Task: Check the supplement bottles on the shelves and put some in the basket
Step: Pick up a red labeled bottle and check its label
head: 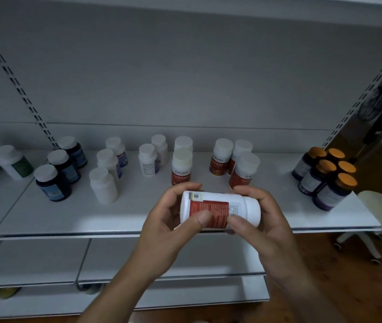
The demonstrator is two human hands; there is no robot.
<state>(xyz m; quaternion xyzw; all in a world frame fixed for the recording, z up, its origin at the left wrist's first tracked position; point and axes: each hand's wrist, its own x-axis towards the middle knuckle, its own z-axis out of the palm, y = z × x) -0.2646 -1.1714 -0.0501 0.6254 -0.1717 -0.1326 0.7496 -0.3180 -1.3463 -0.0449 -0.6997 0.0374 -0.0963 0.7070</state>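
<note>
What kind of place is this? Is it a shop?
Probably a shop: a white shelf on slotted uprights, with bottles grouped by kind, like the orange-capped bottles. The left hand and right hand hold a red-labelled bottle.

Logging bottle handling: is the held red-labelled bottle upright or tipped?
Tipped on its side: the red-labelled bottle lies horizontal between the left hand and right hand, white cap on and pointing right.

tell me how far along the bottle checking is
Done: nothing to show; no basket is in view. In hand: the left hand and right hand hold a red-label bottle sideways, label facing the camera. Left: probably the rest on the shelf, like the orange-capped bottles, then the basket.
</note>
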